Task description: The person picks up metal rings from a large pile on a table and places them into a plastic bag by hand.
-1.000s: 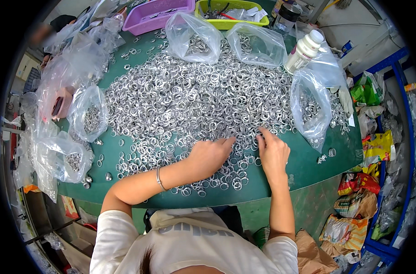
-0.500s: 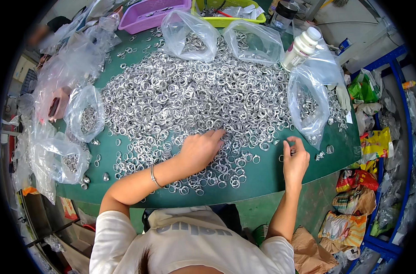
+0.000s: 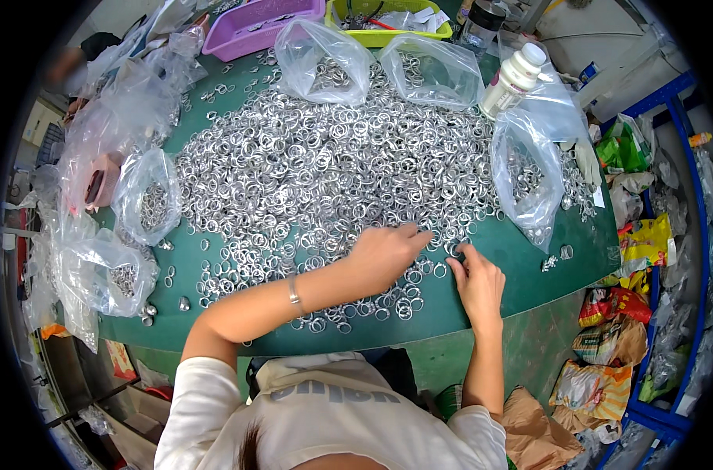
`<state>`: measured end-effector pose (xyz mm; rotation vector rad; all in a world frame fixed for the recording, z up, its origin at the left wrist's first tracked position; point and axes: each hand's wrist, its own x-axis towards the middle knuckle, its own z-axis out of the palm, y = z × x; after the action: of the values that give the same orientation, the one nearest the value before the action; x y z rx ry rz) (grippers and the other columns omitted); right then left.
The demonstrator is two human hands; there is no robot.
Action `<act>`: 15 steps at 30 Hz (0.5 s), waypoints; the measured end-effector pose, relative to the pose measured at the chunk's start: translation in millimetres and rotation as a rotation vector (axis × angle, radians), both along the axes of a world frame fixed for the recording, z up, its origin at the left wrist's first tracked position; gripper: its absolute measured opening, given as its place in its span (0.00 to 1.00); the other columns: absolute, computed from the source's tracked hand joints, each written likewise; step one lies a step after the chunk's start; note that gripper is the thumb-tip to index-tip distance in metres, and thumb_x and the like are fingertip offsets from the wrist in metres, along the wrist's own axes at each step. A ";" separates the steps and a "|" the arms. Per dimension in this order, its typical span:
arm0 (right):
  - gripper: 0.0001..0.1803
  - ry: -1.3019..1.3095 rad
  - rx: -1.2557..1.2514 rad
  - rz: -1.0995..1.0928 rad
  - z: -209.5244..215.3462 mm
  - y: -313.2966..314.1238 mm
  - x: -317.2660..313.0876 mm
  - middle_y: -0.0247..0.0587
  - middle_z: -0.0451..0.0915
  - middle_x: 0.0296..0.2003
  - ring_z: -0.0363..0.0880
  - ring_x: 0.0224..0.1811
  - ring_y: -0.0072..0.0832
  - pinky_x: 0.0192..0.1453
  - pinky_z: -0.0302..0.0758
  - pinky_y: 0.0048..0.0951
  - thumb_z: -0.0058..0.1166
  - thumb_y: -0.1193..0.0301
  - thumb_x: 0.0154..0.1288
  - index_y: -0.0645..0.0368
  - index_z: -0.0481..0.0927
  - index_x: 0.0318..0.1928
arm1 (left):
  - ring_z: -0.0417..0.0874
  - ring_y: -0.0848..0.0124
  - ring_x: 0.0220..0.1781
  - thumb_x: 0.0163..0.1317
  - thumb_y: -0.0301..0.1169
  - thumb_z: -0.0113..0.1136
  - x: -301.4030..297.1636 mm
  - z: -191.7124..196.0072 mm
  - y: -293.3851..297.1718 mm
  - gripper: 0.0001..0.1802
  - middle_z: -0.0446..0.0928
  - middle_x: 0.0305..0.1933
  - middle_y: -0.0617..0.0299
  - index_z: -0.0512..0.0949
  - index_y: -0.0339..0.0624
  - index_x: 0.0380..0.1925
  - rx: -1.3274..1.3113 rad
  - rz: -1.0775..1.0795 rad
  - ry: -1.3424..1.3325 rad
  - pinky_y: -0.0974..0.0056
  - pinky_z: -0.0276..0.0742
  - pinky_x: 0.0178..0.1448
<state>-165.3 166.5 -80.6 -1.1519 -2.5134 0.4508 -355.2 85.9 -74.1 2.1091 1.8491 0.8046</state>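
A wide heap of silvery metal rings (image 3: 317, 157) covers the middle of the green table. My left hand (image 3: 386, 254) reaches across from the left, palm down, at the heap's near edge. Its fingers are bent and close together over loose rings; whatever they pinch is hidden under them. Just right of it, my right hand (image 3: 479, 286) has thumb and forefinger drawn together at a single ring (image 3: 453, 249), which appears to be between their tips. A metal bangle (image 3: 294, 291) circles my left wrist.
Clear plastic bags of rings (image 3: 526, 184) surround the heap. A white bottle (image 3: 513, 82) stands at the back right. Purple (image 3: 255, 31) and yellow-green (image 3: 392, 35) baskets sit at the far edge. A blue rack (image 3: 678, 133) with sacks is on the right.
My left hand has slid to the right along the heap's near edge. My right hand has come left and slightly nearer, so the two hands are now close together.
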 end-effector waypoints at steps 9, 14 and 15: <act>0.03 0.780 -0.905 -0.089 -4.3 17.1 29.3 0.32 0.71 0.21 0.62 0.16 0.19 0.19 0.58 0.18 0.53 0.77 0.61 0.63 0.73 0.31 | 0.79 0.59 0.23 0.48 0.22 0.59 26.5 -23.1 49.9 0.07 0.72 0.29 0.55 0.73 0.38 0.29 0.019 -0.086 0.133 0.58 0.75 0.24; 0.09 1.525 -1.543 -0.050 10.7 16.1 18.3 0.41 0.71 0.31 0.60 0.15 0.18 0.11 0.55 0.17 0.46 0.71 0.66 0.60 0.70 0.29 | 0.67 0.71 0.17 0.49 0.24 0.54 18.7 -11.4 34.5 0.03 0.68 0.24 0.59 0.69 0.39 0.23 -0.138 0.051 -0.935 0.66 0.63 0.18; 0.11 1.547 -1.572 -0.155 8.3 17.5 17.1 0.39 0.70 0.26 0.59 0.14 0.17 0.08 0.52 0.18 0.44 0.68 0.68 0.58 0.68 0.28 | 0.64 0.73 0.17 0.51 0.27 0.52 6.8 -2.8 26.0 0.04 0.67 0.23 0.59 0.68 0.39 0.22 -0.355 0.058 -1.269 0.68 0.59 0.18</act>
<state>-148.2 184.0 -72.3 -0.6269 -0.4204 2.2352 -348.5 111.9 -76.9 0.8705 1.1646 1.2656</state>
